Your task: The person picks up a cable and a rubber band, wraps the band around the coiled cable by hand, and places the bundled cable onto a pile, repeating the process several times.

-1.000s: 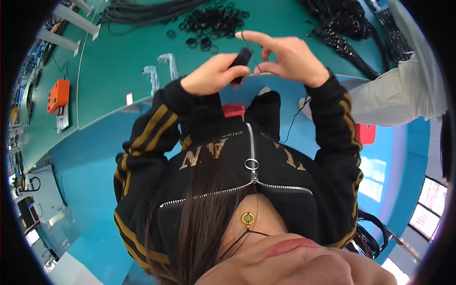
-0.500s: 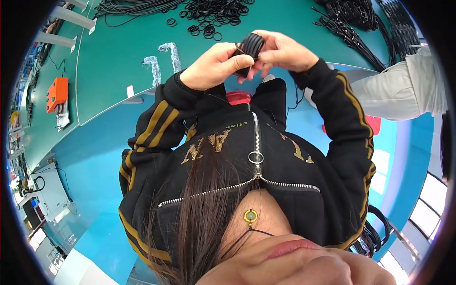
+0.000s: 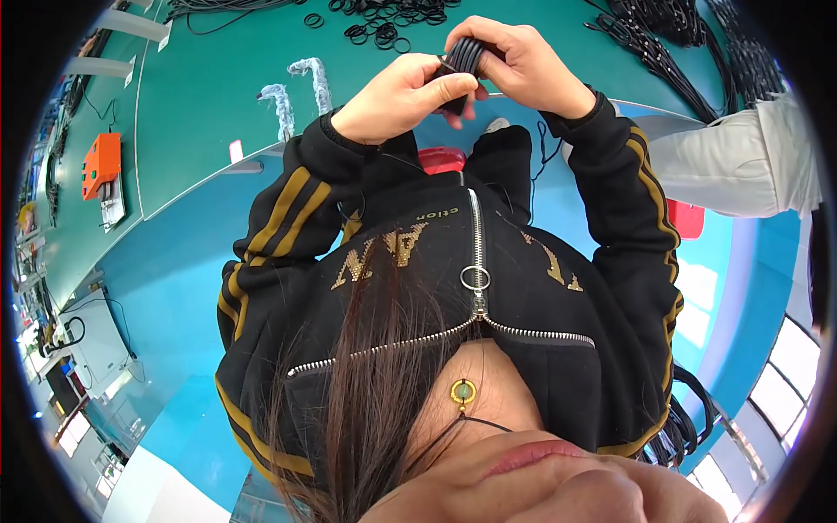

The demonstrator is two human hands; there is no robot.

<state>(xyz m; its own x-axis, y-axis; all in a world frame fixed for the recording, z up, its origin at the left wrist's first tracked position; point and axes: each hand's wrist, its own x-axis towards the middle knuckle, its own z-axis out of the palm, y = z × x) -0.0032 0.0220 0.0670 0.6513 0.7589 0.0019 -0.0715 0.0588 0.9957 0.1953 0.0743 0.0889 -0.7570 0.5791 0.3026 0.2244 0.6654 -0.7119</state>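
Observation:
A coiled black cable (image 3: 466, 57) is held between both hands, just over the near edge of the green table. My left hand (image 3: 397, 98) is closed round the left side of the coil, its thumb lying along the front. On the other side, my right hand (image 3: 528, 68) grips the coil, with the fingers over its top and the thumb near its right side. Part of the bundle hangs below the left thumb. The fingertips behind the coil are mostly hidden. Beyond the hands, several small black rings (image 3: 384, 35) lie loose on the table.
Bundles of black cables (image 3: 649, 65) lie at the far right of the green table (image 3: 227, 96). Two bluish wrapped strips (image 3: 316, 85) lie left of my hands, and an orange box (image 3: 102, 166) stands further left. Another person's pale sleeve (image 3: 711, 161) is close on the right.
Both hands have risen slightly away from my body with the coil. My right hand has shifted from pinching low at the coil's side to wrapping over its top.

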